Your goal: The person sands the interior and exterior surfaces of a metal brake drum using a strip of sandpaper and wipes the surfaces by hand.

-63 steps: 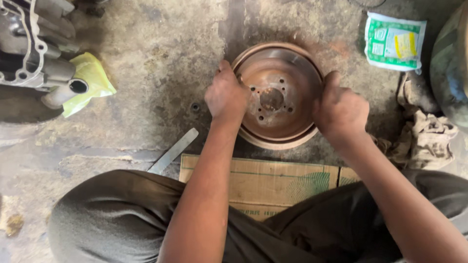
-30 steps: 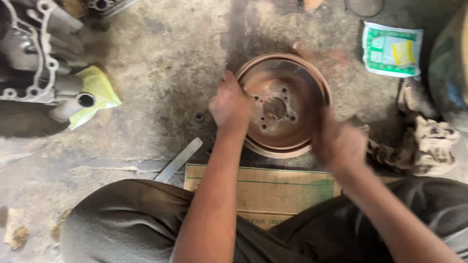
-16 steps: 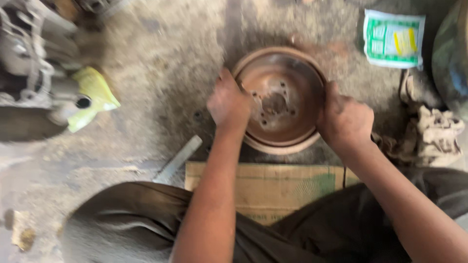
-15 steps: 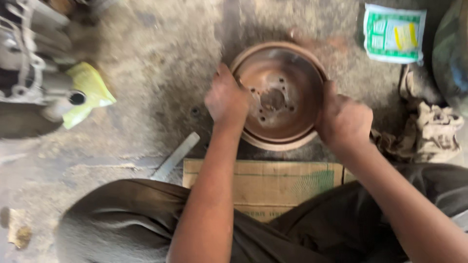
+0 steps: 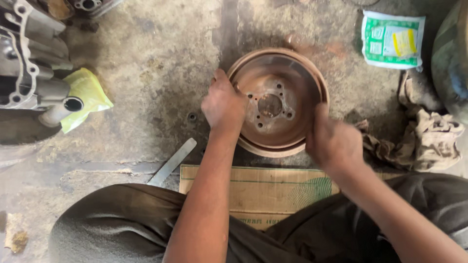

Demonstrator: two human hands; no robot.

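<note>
I have both hands clenched on the rusty round metal brake drum [image 5: 280,80], left hand [image 5: 224,104] and right hand [image 5: 334,141] gripping opposite rims, on the concrete floor [image 5: 146,63].

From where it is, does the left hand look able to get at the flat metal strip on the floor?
Probably yes: the left hand grips the rusty drum's rim, and only bare floor lies between it and the metal strip.

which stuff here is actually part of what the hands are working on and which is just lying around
In hand:
- rusty brake drum
- left hand on its left rim
- right hand on its right rim

Lying about:
- green and white packet
- dirty rag
- flat metal bar
- yellow cloth
- grey engine casing
- cardboard
</note>
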